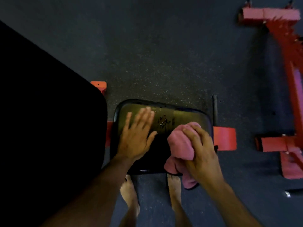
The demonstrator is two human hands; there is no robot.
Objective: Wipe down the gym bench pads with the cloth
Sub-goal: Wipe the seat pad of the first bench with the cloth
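While the wiping is under way: the person is leaning over the small seat pad [164, 154] with both hands on or just over it
Step in hand: wiping the seat pad — by my reading, the pass is getting close to the wet patch [164, 122], a scatter of droplets sitting on the pad's far half between the two hands
Right hand: the right hand [202, 152] is clenching a bunched pink cloth [179, 143]; its fingers [191, 133] are curling over the top of the bundle and pressing it against the pad's right side
Cloth: one end is bunching under the palm, while a loose tail is hanging off the pad's near edge, above a bare foot [174, 185]
Left hand: the left hand [138, 135] is lying flat with straight, spread fingers, grasping nothing; whether it is touching the pad or hovering just above it, I cannot tell, as it is blurring
Next move: I judge it is calling for a sweep of the cloth leftward and away, across the droplets, with the left hand lifting clear; then the big back pad [49, 112] at the left is waiting its turn
Count: two pads, one cloth, two hands, two bare feet on the floor [164, 54] — and one second red frame [285, 79] standing well apart at the right
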